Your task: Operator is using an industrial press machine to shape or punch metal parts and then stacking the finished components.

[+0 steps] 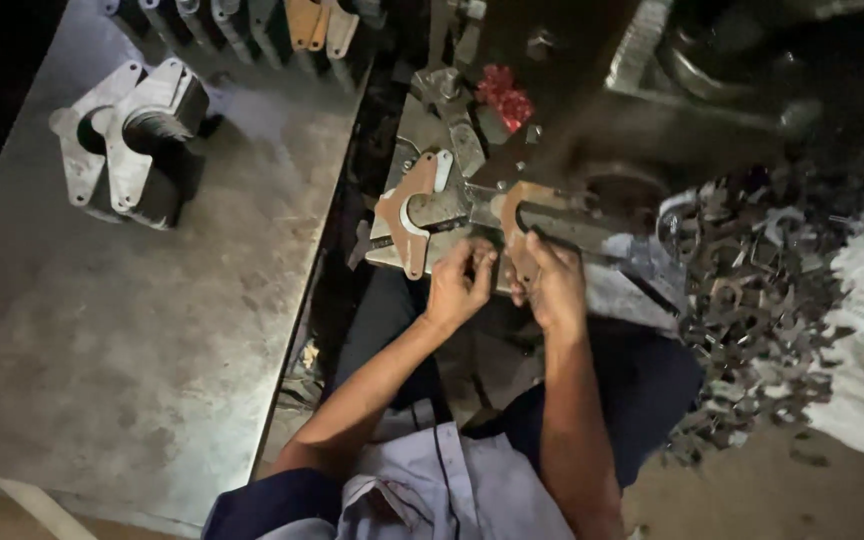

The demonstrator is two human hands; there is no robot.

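- We find the left hand (460,283) and the right hand (552,280) close together, fingers pinched on a rust-brown metal plate (518,232) at the near edge of the dark fixture (452,205); how firmly they grip, we cannot tell.
- A second rust-brown plate (404,212) sits on the fixture's left side; a knock could dislodge it.
- We judge the bare fingers at risk from sharp stamped edges.
- The heap of metal scrap (752,300) lies just beside the right forearm; a snag seems possible.
- Grey flanged castings (137,140) stand near the far left corner of the bench (152,340), well apart.
- Dim lighting may hide misalignment.
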